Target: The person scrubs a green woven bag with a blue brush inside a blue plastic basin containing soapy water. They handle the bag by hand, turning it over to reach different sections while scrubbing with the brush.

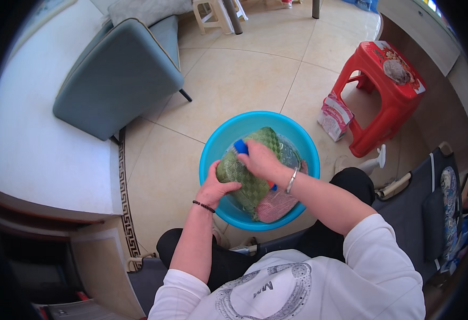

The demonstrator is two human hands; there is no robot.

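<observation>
A turquoise plastic basin [207,192] stands on the floor before my knees, with water in it. Wet green patterned cloth [254,191] is bunched up inside, and pink striped cloth [277,206] lies beside it at the near right. My left hand [215,187] grips the left edge of the green cloth, thumb on top. In my right hand [262,160] is a blue scrub brush [240,147], held over the upper part of the green cloth with its pale bristles towards it. Something red and blue shows partly under my right wrist; I cannot tell what it is.
A red plastic stool [382,108] stands at the right with a greyish wad [396,71] on top. A pink and white carton [335,117] leans by its legs, and a white spray bottle [374,160] is near my right knee. A blue-grey chair [118,80] occupies the left.
</observation>
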